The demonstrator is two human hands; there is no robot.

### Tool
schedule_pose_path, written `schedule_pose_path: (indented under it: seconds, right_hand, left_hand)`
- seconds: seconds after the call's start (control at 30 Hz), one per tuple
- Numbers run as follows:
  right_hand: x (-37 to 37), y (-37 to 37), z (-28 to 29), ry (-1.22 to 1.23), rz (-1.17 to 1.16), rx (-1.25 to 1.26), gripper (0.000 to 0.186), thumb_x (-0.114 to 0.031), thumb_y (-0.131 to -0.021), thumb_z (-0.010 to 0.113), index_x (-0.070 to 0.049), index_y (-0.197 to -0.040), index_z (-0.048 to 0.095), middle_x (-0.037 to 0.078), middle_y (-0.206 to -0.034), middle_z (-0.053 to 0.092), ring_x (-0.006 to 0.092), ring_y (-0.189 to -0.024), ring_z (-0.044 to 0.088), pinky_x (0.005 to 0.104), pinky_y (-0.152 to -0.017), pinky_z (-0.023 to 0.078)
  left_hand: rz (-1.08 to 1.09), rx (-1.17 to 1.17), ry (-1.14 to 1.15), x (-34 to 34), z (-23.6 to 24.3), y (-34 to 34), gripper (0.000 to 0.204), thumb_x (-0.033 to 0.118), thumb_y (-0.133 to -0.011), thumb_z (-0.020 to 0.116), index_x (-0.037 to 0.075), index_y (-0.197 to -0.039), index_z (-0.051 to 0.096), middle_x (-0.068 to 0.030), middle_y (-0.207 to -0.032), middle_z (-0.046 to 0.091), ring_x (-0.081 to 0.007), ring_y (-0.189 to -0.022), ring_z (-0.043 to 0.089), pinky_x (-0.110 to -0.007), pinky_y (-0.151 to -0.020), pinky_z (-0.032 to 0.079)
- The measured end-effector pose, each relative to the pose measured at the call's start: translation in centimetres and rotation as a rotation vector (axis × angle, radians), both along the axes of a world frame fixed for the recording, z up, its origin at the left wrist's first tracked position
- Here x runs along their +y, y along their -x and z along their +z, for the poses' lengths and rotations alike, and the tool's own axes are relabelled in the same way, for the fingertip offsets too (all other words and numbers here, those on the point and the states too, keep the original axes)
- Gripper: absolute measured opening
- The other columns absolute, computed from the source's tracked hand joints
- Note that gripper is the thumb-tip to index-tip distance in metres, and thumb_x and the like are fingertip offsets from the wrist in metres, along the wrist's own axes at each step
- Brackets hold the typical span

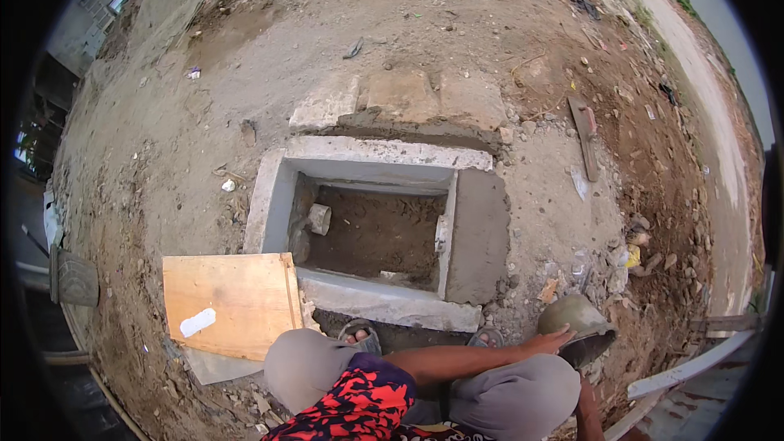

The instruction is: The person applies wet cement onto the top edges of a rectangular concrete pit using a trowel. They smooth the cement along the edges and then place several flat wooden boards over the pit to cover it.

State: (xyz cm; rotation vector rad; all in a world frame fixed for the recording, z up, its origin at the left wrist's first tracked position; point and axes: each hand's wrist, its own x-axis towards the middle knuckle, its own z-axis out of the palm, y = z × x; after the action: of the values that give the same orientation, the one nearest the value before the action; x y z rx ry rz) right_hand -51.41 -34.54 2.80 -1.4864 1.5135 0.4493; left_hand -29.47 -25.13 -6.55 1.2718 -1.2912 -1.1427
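My left forearm crosses to the right, and my left hand point(545, 341) grips a dull olive-grey bucket point(572, 313), which is tipped with its dark mouth partly showing. My right forearm point(586, 404) rises from the lower edge toward that bucket; my right hand is hidden behind it and my knee. In front of me is a rectangular concrete pit point(367, 147) with a soil bottom and a short white pipe point(318, 219). Wet grey mortar point(478, 237) covers its right side. A plywood board point(229, 294) lies at its near left corner, beside my sandalled feet.
Concrete slabs point(400, 96) lie beyond the pit. A long wooden float point(583, 135) is on the dirt at right. A grey bucket point(75, 273) stands far left. A pale curved strip point(686, 371) and timber point(723, 325) lie at lower right, near a dirt track point(710, 139).
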Motion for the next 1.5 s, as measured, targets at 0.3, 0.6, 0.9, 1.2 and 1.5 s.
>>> schedule_pose_path:
  seconds: [0.3,0.6,0.9,1.2,1.5]
  right_hand:
    - [-1.7,-6.3,-1.8,0.204,-0.101,-0.120,0.039,-0.022,-0.090,0.059,0.005,-0.119,0.056,0.022,-0.102,0.067,0.0296,-0.091,0.067,0.0395,-0.077,0.053]
    - [-2.6,-10.7,-2.6,0.256,0.045,-0.154,0.040,-0.022,-0.091,0.059,0.004,-0.120,0.056,0.021,-0.103,0.067,0.0281,-0.091,0.066,0.0385,-0.078,0.052]
    - [-3.4,-10.1,-1.8,0.300,0.066,-0.153,0.040,-0.022,-0.092,0.059,0.004,-0.122,0.056,0.020,-0.104,0.066,0.0265,-0.092,0.066,0.0374,-0.078,0.052]
    - [-3.2,-8.9,-0.1,0.339,0.068,-0.135,0.040,-0.021,-0.092,0.058,0.004,-0.123,0.055,0.018,-0.106,0.066,0.0250,-0.092,0.065,0.0364,-0.079,0.052]
    - [-2.2,-9.2,0.0,0.362,0.075,-0.131,0.040,-0.021,-0.093,0.058,0.004,-0.124,0.055,0.017,-0.107,0.066,0.0235,-0.092,0.065,0.0354,-0.079,0.051]
  left_hand:
    - [-0.124,0.098,0.086,0.4,0.1,-1.5,0.073,0.019,-0.092,0.052,0.012,-0.155,0.015,-0.0290,-0.157,0.009,-0.0435,-0.120,0.054,-0.043,-0.101,0.043]
    - [-0.115,0.031,0.049,0.4,0.5,-2.0,0.075,0.004,-0.087,0.050,0.004,-0.153,0.014,-0.0299,-0.157,0.009,-0.0423,-0.144,0.021,-0.042,-0.116,0.025]
    - [-0.118,-0.023,-0.080,-0.9,3.1,-5.2,0.072,0.007,-0.091,0.050,0.005,-0.153,0.013,-0.0261,-0.157,0.013,-0.0399,-0.143,0.025,-0.042,-0.117,0.024]
    - [-0.007,0.229,-0.323,-1.9,4.5,-9.8,0.069,0.006,-0.092,0.049,0.004,-0.151,0.014,-0.0292,-0.117,0.056,-0.0317,-0.075,0.067,-0.042,-0.069,0.055]
    - [0.001,-0.109,-0.153,-1.4,0.7,-13.1,0.074,0.029,-0.089,0.060,0.000,-0.146,0.024,-0.0350,-0.118,0.056,-0.0473,-0.111,0.056,-0.048,-0.094,0.044]
